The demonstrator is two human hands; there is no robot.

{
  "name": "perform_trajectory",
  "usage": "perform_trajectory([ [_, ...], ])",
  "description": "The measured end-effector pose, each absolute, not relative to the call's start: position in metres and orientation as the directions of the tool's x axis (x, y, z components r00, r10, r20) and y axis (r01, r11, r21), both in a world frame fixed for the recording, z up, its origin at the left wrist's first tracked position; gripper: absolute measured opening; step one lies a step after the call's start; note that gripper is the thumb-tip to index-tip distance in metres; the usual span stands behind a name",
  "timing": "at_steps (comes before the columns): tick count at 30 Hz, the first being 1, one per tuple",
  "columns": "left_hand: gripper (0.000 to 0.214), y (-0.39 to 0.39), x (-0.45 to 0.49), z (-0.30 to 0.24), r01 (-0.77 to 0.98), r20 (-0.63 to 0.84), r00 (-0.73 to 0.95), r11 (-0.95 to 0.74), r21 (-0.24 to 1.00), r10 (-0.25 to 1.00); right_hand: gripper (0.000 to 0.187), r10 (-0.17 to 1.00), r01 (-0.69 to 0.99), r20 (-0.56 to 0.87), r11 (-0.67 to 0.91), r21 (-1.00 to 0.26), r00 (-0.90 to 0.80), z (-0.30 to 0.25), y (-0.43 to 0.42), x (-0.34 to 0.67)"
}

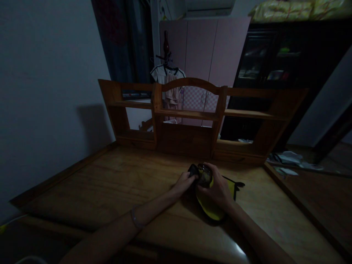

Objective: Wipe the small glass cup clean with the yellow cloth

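Note:
Both hands meet over the wooden desk, right of its middle. They hold a dark, glossy thing with two rounded parts that looks like a pair of sunglasses (pixel 204 176). My left hand (pixel 184 183) is closed on its left end, thumb on top. My right hand (pixel 217 185) curls round the other rounded part, with a yellow cloth (pixel 210 207) under and against the palm. The cloth has a black edge and a dark loop at its far right corner. Dim light and the fingers hide much of the held thing.
The wooden desk top (pixel 132 183) has raised side edges. A wooden shelf rack (pixel 189 113) stands along its far side. A wall (pixel 55 91) rises at the left. Past the rack are hanging clothes (pixel 172 86), a pink wardrobe (pixel 200 51) and a dark cabinet (pixel 261 69).

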State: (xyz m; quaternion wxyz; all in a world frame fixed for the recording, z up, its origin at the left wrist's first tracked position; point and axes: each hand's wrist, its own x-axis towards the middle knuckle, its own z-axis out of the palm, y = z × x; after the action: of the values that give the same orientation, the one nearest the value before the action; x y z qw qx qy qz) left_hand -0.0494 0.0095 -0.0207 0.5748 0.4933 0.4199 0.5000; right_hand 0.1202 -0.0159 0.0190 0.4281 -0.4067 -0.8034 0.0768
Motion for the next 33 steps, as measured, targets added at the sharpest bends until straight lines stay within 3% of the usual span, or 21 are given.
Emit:
perform_trajectory([
  [9,0.033,0.014,-0.049,-0.025,-0.259,0.013,0.221,0.046,0.965,0.975,0.077,0.705,0.57,0.613,0.684,-0.455,-0.357,0.021,-0.017,0.121],
  [18,0.032,0.012,-0.047,-0.029,-0.34,-0.069,0.254,0.156,0.927,0.965,0.073,0.785,0.33,0.542,0.619,-0.713,-0.301,0.022,-0.018,0.118],
  [33,0.04,0.006,-0.05,-0.025,-0.334,-0.001,0.274,0.097,0.937,0.962,0.072,0.749,0.203,0.555,0.644,-0.737,-0.362,0.028,-0.024,0.116],
])
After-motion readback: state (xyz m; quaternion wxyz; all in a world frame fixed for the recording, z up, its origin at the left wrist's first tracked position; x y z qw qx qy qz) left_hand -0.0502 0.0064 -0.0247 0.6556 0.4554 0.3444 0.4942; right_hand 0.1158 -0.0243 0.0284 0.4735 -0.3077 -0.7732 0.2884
